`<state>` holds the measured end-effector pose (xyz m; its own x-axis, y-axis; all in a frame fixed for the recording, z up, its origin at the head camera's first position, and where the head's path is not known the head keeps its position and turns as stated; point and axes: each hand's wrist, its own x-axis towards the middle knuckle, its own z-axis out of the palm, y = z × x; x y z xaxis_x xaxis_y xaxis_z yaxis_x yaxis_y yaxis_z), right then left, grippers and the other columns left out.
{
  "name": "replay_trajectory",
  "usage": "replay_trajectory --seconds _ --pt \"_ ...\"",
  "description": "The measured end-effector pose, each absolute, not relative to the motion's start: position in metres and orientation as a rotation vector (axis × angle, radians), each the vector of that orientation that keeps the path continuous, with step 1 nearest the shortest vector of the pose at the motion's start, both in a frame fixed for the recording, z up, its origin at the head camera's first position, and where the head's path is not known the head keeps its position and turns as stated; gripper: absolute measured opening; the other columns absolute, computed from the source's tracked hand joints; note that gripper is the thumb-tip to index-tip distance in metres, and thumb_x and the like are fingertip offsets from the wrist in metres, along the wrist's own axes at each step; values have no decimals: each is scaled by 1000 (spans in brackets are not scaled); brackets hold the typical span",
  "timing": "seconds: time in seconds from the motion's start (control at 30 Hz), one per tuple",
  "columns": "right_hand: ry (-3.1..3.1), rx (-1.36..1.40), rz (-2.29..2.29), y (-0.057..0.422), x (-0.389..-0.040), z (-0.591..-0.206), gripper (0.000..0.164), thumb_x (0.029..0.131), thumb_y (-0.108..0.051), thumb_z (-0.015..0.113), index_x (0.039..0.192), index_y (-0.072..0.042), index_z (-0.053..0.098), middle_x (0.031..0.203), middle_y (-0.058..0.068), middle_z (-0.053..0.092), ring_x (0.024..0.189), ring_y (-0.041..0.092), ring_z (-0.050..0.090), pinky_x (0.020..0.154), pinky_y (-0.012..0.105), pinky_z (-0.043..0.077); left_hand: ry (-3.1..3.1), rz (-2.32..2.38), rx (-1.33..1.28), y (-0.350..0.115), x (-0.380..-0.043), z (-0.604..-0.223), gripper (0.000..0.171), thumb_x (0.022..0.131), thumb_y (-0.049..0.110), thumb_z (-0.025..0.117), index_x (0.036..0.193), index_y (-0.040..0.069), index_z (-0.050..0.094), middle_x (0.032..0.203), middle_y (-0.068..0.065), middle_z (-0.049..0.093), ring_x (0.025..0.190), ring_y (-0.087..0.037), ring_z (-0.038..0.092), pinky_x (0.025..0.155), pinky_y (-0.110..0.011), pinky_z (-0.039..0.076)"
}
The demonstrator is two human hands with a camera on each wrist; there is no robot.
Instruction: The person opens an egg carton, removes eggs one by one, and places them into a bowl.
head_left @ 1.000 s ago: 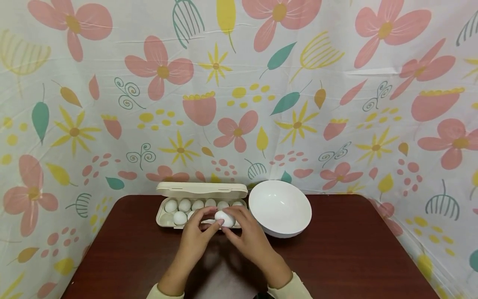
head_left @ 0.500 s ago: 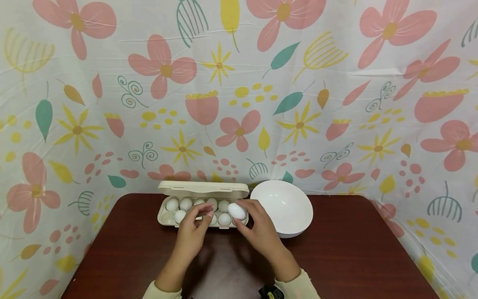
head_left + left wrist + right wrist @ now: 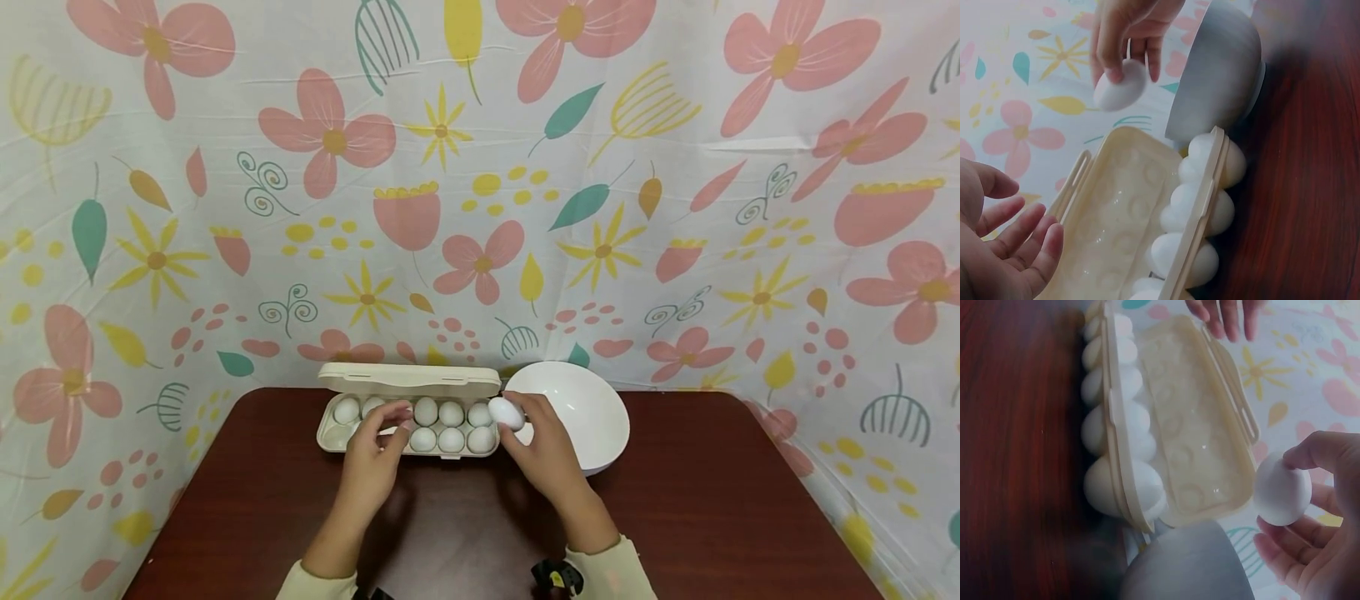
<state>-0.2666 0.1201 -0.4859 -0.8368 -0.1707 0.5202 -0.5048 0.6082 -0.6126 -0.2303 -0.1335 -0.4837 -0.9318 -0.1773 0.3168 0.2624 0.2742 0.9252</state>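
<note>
A white egg [image 3: 507, 413] is held between the thumb and fingers of my right hand [image 3: 546, 442], at the gap between the egg carton and the bowl. The right wrist view shows this egg [image 3: 1282, 489] pinched clear of the carton. My left hand [image 3: 372, 454] is over the carton's left half, its fingers loosely bent and holding nothing; in the left wrist view the left hand [image 3: 1010, 237] has its fingers spread. Below sits the cream egg carton [image 3: 408, 380], lid up, with white eggs [image 3: 451, 439] in two rows. Its front left cup looks vacant. My left hand covers some eggs.
A white bowl [image 3: 592, 417] stands against the carton's right end, partly behind my right hand. Both rest at the back of a dark red-brown table [image 3: 712, 500]. A flower-patterned cloth [image 3: 480, 183] hangs right behind the table's far edge.
My right hand has carried the egg rightward from between both hands toward the bowl. My left hand has let go of it and drawn a little left, uncovering more eggs.
</note>
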Motion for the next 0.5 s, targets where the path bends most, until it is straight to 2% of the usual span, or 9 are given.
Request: replay_trajectory --seconds 0.17,0.33,0.5 --pt "-2481 460 1120 129 -272 -485 45 87 -13 77 130 -9 64 121 11 64 104 23 65 90 44 56 -2208 -1647 -21 -140 -233 -486 33 94 -1 61 124 11 68 119 -8 70 112 -19 65 86 -21 53" --pt "-2542 382 1125 138 -276 -486 44 87 -13 77 129 -8 64 119 13 64 103 26 65 90 44 56 -2248 -1620 40 -146 -236 -487 36 93 -2 60 126 13 66 125 -7 66 118 -19 60 90 -26 52" --pt "-2638 310 1112 144 -280 -489 43 88 -15 75 129 -6 64 118 15 65 104 27 64 91 45 56 -2250 -1604 65 -149 -240 -492 37 91 -3 61 127 8 66 125 -8 64 118 -19 59 91 -27 53"
